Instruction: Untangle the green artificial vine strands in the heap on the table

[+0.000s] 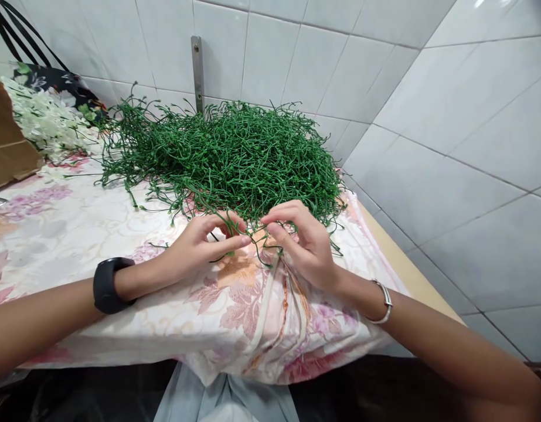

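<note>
In front of the green heap, my left hand [204,237] pinches thin green artificial flower stems [230,221] between thumb and fingers. My right hand [306,243] is close beside it, its thumb and forefinger closed on the tip of a branching stem that spans the gap between both hands. Just behind the fingers lies a large tangled pile of green stems [252,152], which look like plastic, with small buds at their ends. A few loose stems hang below the fingertips over the cloth. Exactly which strand each finger grips is partly hidden.
A floral tablecloth [164,328] covers the table, bunched at its front edge. White artificial flowers [54,117], a cardboard box [10,138] and a dark floral bag [54,79] are at the back left. Tiled walls [270,53] bound the back and right; a metal bracket [197,73] stands behind the pile.
</note>
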Action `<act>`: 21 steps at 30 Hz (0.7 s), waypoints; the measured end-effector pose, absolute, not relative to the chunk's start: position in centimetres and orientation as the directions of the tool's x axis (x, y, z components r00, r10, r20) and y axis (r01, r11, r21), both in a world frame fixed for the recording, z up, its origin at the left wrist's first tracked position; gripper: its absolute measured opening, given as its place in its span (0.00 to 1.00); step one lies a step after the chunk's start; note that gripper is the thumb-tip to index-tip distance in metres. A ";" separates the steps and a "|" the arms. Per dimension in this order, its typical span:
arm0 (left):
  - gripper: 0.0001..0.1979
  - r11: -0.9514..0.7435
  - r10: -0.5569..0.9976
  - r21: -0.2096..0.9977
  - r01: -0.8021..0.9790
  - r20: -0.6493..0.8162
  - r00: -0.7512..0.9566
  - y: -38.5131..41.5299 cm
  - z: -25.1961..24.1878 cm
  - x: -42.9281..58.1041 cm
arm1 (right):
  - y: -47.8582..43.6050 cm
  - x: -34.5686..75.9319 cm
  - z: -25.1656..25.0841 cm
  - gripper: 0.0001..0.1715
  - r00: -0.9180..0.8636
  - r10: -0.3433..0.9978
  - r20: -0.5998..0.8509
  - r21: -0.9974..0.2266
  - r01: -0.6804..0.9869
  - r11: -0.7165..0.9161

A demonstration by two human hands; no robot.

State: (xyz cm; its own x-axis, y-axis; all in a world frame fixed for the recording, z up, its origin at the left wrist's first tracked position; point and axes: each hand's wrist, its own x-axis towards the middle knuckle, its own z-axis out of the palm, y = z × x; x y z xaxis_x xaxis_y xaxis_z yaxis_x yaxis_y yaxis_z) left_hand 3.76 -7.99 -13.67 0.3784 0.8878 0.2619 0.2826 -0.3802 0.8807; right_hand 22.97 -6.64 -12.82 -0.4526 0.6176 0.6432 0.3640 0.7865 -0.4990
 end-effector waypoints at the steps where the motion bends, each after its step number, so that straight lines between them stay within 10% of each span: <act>1: 0.11 -0.386 0.891 0.877 0.288 0.272 0.364 -8.0 -13.6 3.7 | -6.7 23.0 -12.7 0.07 -0.464 0.608 0.644 -0.483 0.370 0.794; 21: 0.11 -0.610 0.788 0.654 0.448 0.442 0.429 -8.2 -14.0 3.3 | -6.9 22.9 -12.9 0.04 -0.618 0.469 0.630 -0.245 0.416 0.876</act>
State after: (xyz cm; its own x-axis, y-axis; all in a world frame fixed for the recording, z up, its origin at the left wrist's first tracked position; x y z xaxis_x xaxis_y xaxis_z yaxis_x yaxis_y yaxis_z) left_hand 3.29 -8.16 -13.96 0.4286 0.7882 0.4416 0.4480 -0.6099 0.6537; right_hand 22.92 -6.85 -12.93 -0.6183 0.4695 0.6303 0.4158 0.8759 -0.2446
